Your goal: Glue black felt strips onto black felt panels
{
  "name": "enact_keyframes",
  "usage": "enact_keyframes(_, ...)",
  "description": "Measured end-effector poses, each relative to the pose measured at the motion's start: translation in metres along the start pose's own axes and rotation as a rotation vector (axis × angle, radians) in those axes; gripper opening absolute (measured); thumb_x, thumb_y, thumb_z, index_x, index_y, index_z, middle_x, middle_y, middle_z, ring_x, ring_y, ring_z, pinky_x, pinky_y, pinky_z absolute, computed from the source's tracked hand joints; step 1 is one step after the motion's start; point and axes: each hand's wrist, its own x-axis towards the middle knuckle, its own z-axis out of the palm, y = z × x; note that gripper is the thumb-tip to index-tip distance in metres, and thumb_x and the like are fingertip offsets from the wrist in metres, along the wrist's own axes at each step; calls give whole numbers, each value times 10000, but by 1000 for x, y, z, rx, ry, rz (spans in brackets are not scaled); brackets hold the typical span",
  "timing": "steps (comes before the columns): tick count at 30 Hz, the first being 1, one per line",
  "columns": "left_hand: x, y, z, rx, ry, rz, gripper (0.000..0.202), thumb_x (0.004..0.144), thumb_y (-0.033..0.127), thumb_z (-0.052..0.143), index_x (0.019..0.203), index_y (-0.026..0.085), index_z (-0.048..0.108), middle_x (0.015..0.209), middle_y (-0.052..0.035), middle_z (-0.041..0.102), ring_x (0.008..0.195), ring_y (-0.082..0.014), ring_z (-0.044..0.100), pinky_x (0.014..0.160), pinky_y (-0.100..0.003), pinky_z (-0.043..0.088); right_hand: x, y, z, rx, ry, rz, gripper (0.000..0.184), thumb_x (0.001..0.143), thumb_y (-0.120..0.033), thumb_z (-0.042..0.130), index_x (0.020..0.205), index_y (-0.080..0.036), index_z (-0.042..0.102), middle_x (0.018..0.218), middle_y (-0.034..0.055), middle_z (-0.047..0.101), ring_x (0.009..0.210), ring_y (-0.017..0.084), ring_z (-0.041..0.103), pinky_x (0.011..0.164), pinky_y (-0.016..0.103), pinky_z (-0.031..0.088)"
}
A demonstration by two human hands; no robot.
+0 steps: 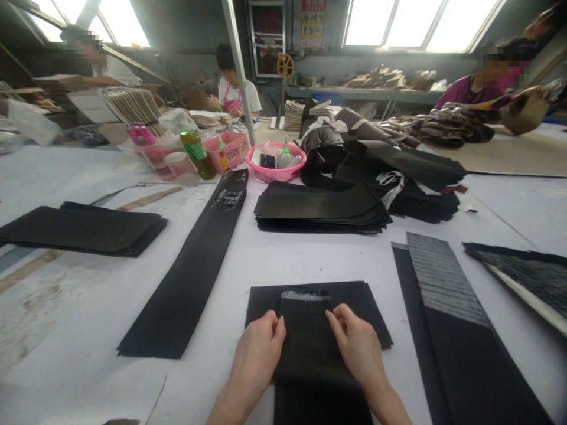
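A narrow black sheet (306, 342) with a shiny, whitish smeared band along its far end lies between my hands. My left hand (261, 348) pinches its left edge, and my right hand (357, 342) pinches the right edge at about the same height. Beneath it rests a wider black sheet (363, 313), crosswise on the white table (212, 378). The near end of the narrow sheet runs toward me and out of the frame. Just what material the sheets are, I cannot tell.
Stacks of black pieces lie at left (84, 230) and centre (314, 206). A long black strip (190, 277) slants at left; black sheets with grey smeared ends (447, 277) lie right. Behind stand a pink basin (277, 172), a green-labelled bottle (197, 153) and a pink basket (228, 152). Several people sit farther back.
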Motion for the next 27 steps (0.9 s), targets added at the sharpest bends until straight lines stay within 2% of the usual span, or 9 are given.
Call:
enact_keyframes(11,-3,3,-4,-3,5,6,307,904,298,407,613,201,393,552,24,501,507,-113,427,518,-246,200,1,-2,-3,-4,-11,-16,319,911,-454,406,699,-231,486,532,-35,513,501,142,521,498,240,268)
enact_keyframes(20,0,1,-3,24,2,4,308,894,304,414,605,196,417,565,14,532,517,-116,451,525,-251,205,3,-2,-3,-5,-47,34,317,914,-457,428,698,-232,487,544,-47,523,520,139,514,508,229,250)
enact_keyframes(27,1,3,-4,68,-18,-2,308,901,302,393,611,200,415,554,13,535,506,-120,467,517,-255,206,3,-4,-4,5,-32,43,286,913,-398,462,687,-224,492,541,-50,543,518,126,523,502,228,245)
